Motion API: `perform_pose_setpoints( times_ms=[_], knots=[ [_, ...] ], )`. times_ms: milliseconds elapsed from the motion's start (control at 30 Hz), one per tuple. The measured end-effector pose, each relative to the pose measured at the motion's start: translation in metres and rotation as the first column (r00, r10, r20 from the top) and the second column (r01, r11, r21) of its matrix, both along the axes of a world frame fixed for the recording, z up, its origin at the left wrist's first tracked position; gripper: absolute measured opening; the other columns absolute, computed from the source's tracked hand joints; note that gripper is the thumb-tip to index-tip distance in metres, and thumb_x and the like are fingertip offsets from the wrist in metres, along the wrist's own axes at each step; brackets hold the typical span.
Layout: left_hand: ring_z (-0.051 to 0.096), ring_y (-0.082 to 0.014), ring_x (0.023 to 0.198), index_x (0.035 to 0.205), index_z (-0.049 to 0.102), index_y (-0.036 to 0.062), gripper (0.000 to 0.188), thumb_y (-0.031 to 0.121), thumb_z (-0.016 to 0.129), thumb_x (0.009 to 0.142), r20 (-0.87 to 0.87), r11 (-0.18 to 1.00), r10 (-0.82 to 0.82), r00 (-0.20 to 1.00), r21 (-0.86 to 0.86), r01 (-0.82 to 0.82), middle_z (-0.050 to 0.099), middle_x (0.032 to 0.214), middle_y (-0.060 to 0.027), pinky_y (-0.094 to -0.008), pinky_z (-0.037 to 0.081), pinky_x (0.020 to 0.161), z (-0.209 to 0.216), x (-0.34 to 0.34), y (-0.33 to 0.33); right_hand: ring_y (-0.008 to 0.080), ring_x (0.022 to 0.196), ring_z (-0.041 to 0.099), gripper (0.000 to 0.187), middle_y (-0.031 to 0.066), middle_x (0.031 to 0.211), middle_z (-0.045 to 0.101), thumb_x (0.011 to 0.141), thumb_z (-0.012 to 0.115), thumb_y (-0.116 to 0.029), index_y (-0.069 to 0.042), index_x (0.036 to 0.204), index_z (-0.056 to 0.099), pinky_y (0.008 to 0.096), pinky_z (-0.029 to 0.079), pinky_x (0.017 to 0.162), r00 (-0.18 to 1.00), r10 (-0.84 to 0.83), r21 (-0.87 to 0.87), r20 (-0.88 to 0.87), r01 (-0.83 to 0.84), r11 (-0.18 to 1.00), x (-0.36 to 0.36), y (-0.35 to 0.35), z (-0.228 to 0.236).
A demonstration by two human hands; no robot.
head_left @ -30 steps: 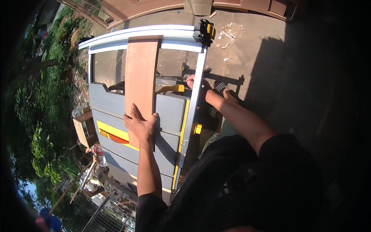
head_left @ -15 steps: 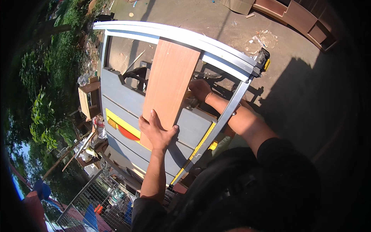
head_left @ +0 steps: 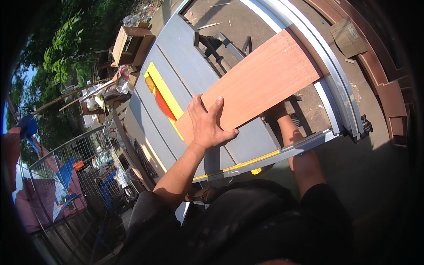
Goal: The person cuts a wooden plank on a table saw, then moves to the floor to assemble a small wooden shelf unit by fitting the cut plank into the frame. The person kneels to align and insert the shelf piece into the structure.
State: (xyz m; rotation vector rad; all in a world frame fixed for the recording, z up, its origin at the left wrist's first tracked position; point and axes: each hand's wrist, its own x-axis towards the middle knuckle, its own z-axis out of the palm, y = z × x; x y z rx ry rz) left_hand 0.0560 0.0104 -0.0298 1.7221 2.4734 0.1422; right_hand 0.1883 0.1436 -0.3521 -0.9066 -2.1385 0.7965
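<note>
A flat reddish-brown wooden board (head_left: 265, 75) lies across the grey table saw (head_left: 174, 48), from the yellow-edged insert (head_left: 161, 90) out to the silver rail. Over its near end my left hand (head_left: 207, 121) is laid, the fingers at one long edge and the thumb at the other, gripping it across its width. Beside the insert's yellow strip shows a red panel (head_left: 164, 106). My right hand (head_left: 277, 110) reaches into the gap between tabletop and rail, below the board. Its fingers are hidden by the board.
A curved silver rail (head_left: 324, 57) bounds the saw's far side, and a bar with a yellow scale (head_left: 251, 162) its near side. Brown wooden furniture (head_left: 384, 84) and a cardboard piece (head_left: 349, 39) stand on the ground to the right. A wire mesh fence (head_left: 66, 159) is at left.
The whole view has turned, so the saw and board appear slanted to the right. My left hand stays on the board's near end. My right hand, visible before, is now mostly hidden below the board.
</note>
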Motion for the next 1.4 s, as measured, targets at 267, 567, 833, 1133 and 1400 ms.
perform_pose_setpoints(
  times_ms=[267,567,833,1133,1400],
  knots=[
    [0.026,-0.0483,0.134,0.137,0.055,0.0248,0.096,0.052,0.085,0.049,0.082,0.988,0.152,0.985,-0.01,-0.151,0.032,0.139,-0.0295,-0.0625,0.02,0.113,0.011,0.002,-0.009,0.0211,0.066,0.062,0.024,0.0175,0.069,0.061,0.083,0.065,-0.021,0.002,0.079,0.063,0.0392,0.048,0.063,0.738,0.444,-0.762,0.509,0.146,0.631,0.307,-0.084,0.185],
    [0.019,-0.0476,0.144,0.145,0.049,0.0338,0.101,0.06,0.082,0.053,0.148,0.978,0.207,0.967,0.009,-0.211,0.03,0.148,-0.0316,-0.068,0.006,0.116,0.02,0.005,-0.029,0.0443,0.127,0.044,0.079,0.0236,0.136,0.046,0.062,0.087,-0.042,-0.009,0.127,0.056,0.053,0.037,0.105,0.699,0.613,0.159,0.367,-0.697,0.699,0.086,0.0,0.399],
    [0.017,-0.046,0.148,0.147,0.044,0.037,0.098,0.061,0.078,0.058,0.179,0.983,0.183,0.967,-0.031,-0.181,0.027,0.154,-0.0291,-0.0684,0.006,0.116,0.021,0.003,-0.027,0.05,0.145,0.022,0.121,0.0256,0.158,0.027,0.051,0.061,-0.092,-0.033,0.153,0.037,0.0696,0.013,0.115,0.365,0.383,0.159,0.849,-0.867,0.472,-0.019,0.063,0.339],
    [0.018,-0.0443,0.148,0.148,0.044,0.0368,0.097,0.059,0.079,0.059,0.188,0.982,0.188,0.964,-0.032,-0.185,0.028,0.154,-0.0283,-0.0675,0.006,0.117,0.022,-0.002,-0.03,0.0479,0.143,0.025,0.114,0.0285,0.154,0.028,0.051,0.066,-0.084,-0.033,0.15,0.043,0.066,0.012,0.116,0.396,0.41,0.171,0.821,-0.857,0.486,-0.022,0.067,0.33],
    [0.018,-0.0437,0.148,0.147,0.045,0.0367,0.097,0.056,0.079,0.059,0.198,0.981,0.196,0.961,-0.042,-0.191,0.028,0.155,-0.0281,-0.0672,0.007,0.117,0.026,-0.005,-0.028,0.0457,0.144,0.025,0.113,0.0271,0.153,0.03,0.048,0.071,-0.08,-0.034,0.148,0.046,0.0664,0.013,0.115,0.397,0.445,0.144,0.803,-0.853,0.502,-0.027,0.068,0.335]
  ],
)
